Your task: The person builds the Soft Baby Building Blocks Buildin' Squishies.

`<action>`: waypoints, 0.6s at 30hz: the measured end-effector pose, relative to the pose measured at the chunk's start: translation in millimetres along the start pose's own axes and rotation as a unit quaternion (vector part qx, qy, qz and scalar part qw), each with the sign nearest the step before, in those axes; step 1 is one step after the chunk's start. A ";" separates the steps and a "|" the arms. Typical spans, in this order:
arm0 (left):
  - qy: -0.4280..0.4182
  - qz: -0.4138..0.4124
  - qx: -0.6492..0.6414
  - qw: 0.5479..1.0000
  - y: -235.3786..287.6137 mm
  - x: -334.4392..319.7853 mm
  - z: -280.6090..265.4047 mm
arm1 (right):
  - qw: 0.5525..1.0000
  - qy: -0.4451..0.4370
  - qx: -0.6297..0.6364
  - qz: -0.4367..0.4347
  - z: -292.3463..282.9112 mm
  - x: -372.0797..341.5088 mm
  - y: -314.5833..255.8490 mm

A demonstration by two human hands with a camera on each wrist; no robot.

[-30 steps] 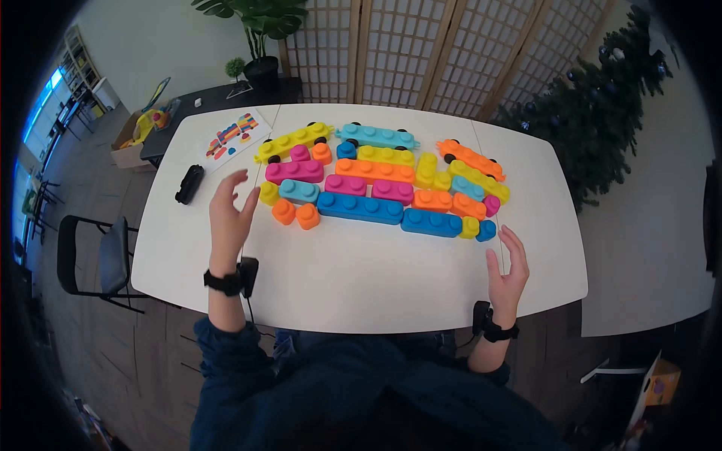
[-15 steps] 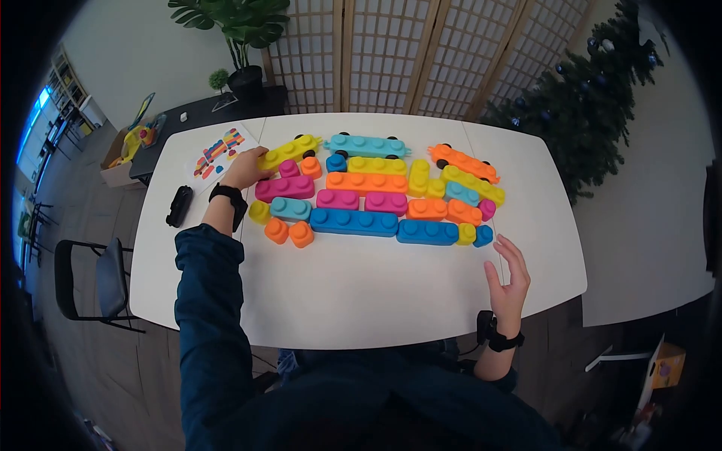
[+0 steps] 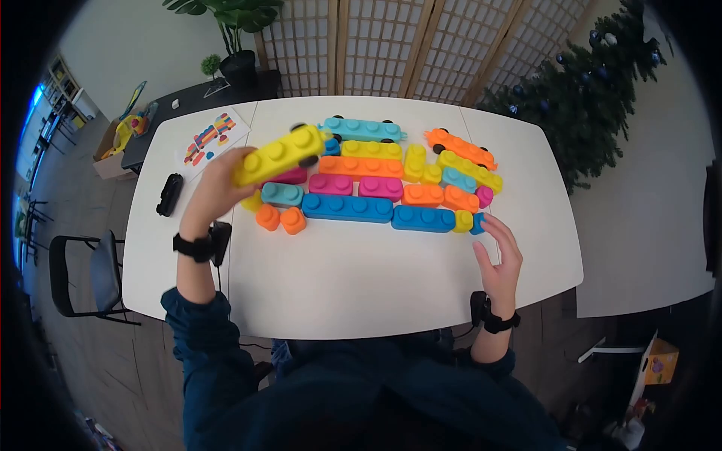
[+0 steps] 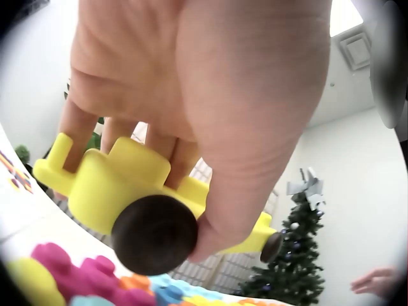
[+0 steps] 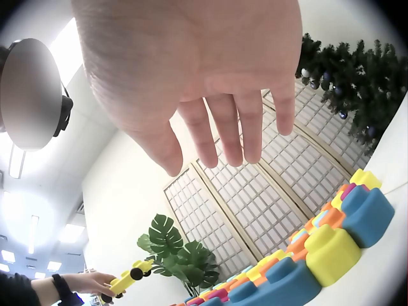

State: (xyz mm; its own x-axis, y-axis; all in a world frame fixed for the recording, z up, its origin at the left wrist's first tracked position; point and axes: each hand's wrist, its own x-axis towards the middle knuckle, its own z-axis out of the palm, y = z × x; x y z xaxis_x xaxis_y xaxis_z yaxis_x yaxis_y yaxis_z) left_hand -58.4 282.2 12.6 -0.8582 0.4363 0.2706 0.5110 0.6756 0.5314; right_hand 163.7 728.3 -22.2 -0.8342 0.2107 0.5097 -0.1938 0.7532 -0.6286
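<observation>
My left hand point(image 3: 210, 189) grips a yellow toy car base point(image 3: 282, 155) by its near end, lifted above the brick layout and tilted. In the left wrist view the car base point(image 4: 102, 197) shows studs, a hook-like end and dark wheels, with thumb on one side and fingers on the other. Beneath it, a magenta brick point(image 3: 289, 177) is partly hidden. My right hand point(image 3: 502, 259) holds nothing, fingers loosely extended. It hovers by a small blue brick point(image 3: 478, 223) at the right end of the front row.
Rows of coloured building bricks fill the middle of the white table point(image 3: 338, 286). Behind them stand a turquoise car base point(image 3: 365, 129) and an orange one point(image 3: 460, 149). At left lie a printed picture sheet point(image 3: 218, 135) and a black object point(image 3: 170, 194).
My left hand reached to the yellow car base at the back left, took hold of it and raised it off the table toward me. The right hand has barely moved.
</observation>
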 end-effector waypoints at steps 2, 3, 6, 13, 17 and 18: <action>-0.058 -0.015 0.000 0.998 41.5 -25.8 10.9 | 1.000 -0.015 0.009 -0.010 6.4 2.5 -3.1; -0.065 0.014 -0.004 0.998 51.1 -38.8 23.5 | 0.999 -0.027 0.020 -0.024 9.4 4.6 -5.2; -0.102 0.072 -0.015 0.992 80.2 -65.0 61.7 | 0.995 -0.094 0.020 -0.027 15.5 10.1 -12.3; -0.134 0.054 -0.037 0.989 107.7 -78.1 130.4 | 0.975 -0.213 0.026 -0.060 33.4 6.8 -13.5; -0.128 0.056 -0.041 0.989 107.2 -74.3 147.6 | 0.965 -0.252 0.025 -0.064 45.0 3.9 -17.4; -0.129 0.055 -0.042 0.989 108.1 -73.0 150.3 | 0.964 -0.257 0.037 -0.051 46.8 3.0 -19.1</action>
State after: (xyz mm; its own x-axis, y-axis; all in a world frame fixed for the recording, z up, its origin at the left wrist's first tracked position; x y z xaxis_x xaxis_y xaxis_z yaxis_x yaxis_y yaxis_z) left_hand 66.8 412.8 -70.3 -0.7513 0.6485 0.1224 0.5849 0.5685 0.5785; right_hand 140.8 685.4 -36.2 -0.9506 -0.2136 0.2251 -0.3095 0.7029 -0.6404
